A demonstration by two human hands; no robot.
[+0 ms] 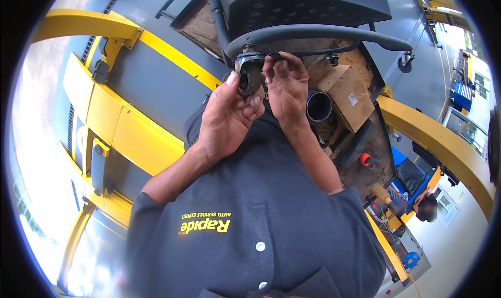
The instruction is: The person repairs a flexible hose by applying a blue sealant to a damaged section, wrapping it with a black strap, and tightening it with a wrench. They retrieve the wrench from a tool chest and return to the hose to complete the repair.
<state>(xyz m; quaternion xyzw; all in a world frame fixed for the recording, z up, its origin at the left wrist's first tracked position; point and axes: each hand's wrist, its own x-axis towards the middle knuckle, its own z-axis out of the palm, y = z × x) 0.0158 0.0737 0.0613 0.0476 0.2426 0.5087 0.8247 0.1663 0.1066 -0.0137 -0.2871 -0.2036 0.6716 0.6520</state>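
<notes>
The small wheel (252, 77) sat under the end of a bent grey bar (318, 34). The left hand (227, 115) had its fingers clamped on the wheel. The right hand (288, 89) was just beside it with bent fingers, but I could not tell if they pinched anything. A dirty brown worktop (383, 141) held a cardboard box (345, 97) and a round black thing (319, 107). Big yellow beams (128, 131) stood over the grey floor (148, 81). Another person (427, 208) was far to the right.
</notes>
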